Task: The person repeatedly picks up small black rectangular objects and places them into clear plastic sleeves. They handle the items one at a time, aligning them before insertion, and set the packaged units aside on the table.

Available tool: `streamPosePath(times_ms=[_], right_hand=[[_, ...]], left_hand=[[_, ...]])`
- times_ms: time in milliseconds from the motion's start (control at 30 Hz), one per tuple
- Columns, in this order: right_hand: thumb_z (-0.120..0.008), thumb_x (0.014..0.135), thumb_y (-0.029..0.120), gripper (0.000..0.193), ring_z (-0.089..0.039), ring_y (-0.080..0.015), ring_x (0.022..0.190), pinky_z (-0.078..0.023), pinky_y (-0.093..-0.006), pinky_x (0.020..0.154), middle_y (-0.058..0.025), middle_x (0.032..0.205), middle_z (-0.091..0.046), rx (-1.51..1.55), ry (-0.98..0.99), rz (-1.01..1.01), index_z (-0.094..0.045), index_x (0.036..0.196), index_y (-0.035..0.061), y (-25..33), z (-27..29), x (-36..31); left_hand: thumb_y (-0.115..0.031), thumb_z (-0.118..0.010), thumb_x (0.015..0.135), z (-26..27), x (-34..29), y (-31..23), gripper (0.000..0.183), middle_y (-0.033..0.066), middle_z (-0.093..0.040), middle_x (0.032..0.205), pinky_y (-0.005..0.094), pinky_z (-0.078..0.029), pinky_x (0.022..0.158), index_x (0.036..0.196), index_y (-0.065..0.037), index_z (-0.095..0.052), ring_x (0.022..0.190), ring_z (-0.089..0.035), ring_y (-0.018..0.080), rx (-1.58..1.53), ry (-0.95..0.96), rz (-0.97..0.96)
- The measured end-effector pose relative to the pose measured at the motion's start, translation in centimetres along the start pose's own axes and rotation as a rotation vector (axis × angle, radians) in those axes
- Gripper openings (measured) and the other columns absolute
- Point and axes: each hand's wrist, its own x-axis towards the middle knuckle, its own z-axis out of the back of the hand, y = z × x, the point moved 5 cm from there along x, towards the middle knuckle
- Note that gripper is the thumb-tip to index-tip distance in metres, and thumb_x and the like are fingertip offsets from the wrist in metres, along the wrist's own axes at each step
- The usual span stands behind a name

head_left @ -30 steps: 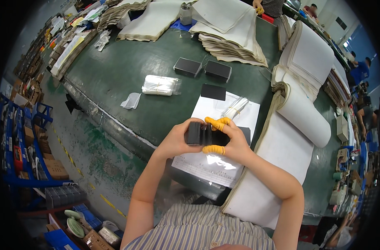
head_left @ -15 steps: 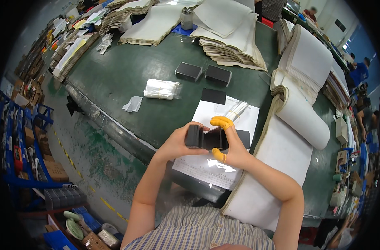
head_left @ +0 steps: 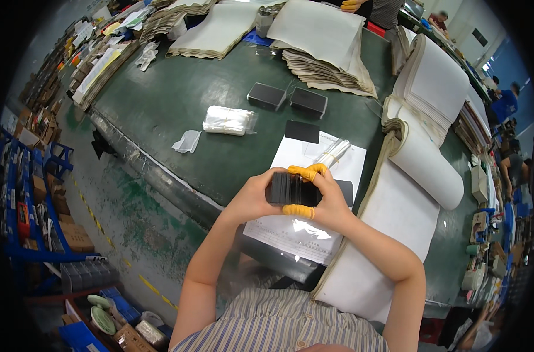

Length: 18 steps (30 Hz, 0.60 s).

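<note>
A stack of thin black cards (head_left: pixel 286 189) is held on edge between my two hands, above a printed white sheet (head_left: pixel 290 237). My left hand (head_left: pixel 254 196) grips the stack's left end. My right hand (head_left: pixel 331 202), with yellow finger cots on thumb and fingers, closes round the right end, its fingertips on the far and near edges. Beside the right hand lies another black card (head_left: pixel 345 192), partly hidden. Just beyond the hands are a banded bundle of clear plastic sleeves (head_left: pixel 334 152) and a flat black card (head_left: pixel 302 131).
Two black blocks in clear film (head_left: pixel 267 95) sit farther back on the green table (head_left: pixel 155 117). Left of them lie a pack of clear bags (head_left: pixel 229 120) and a crumpled bag (head_left: pixel 186 141). Large paper stacks (head_left: pixel 320 29) line the back; curled sheets (head_left: pixel 428 170) cover the right. Another person's hand (head_left: pixel 352 5) shows at top.
My right hand has moved left toward my left hand, and the gap between the black pieces has narrowed into one stack. Another person's yellow-tipped hand has come into view at the top.
</note>
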Motion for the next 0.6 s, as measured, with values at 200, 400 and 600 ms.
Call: streamPosePath(times_ms=[200, 400, 600], right_hand=[[-0.086, 0.068, 0.032, 0.070, -0.050, -0.0252, 0.102, -0.044, -0.0338, 0.091, -0.0096, 0.109, -0.047, 0.033, 0.020, 0.007, -0.056, 0.126, 0.0087, -0.08, 0.13, 0.05], [-0.086, 0.068, 0.031, 0.068, -0.049, -0.0256, 0.103, -0.043, -0.0343, 0.094, -0.0094, 0.109, -0.046, 0.021, 0.035, 0.032, -0.056, 0.126, 0.0078, 0.70, 0.30, 0.29], [-0.086, 0.069, 0.030, 0.069, -0.049, -0.0247, 0.103, -0.043, -0.0340, 0.095, -0.0093, 0.108, -0.046, 0.071, 0.023, 0.025, -0.056, 0.126, 0.0075, 0.33, 0.32, 0.18]], left_hand=[[-0.008, -0.086, 0.063, 0.13, -0.15, -0.54, 0.065, 0.0056, -0.064, 0.103, 0.0281, -0.049, 0.087, 0.119, -0.001, -0.053, 0.093, -0.060, 0.0105, -0.002, 0.012, 0.025], [-0.009, -0.086, 0.064, 0.10, -0.05, 0.00, 0.067, 0.0062, -0.063, 0.104, 0.0280, -0.049, 0.087, 0.121, -0.001, -0.053, 0.095, -0.060, 0.0110, 0.012, 0.003, 0.003], [-0.007, -0.085, 0.061, 0.13, -0.13, -0.37, 0.071, 0.0045, -0.062, 0.104, 0.0266, -0.048, 0.085, 0.123, -0.002, -0.052, 0.094, -0.059, 0.0103, 0.000, 0.002, 0.051]])
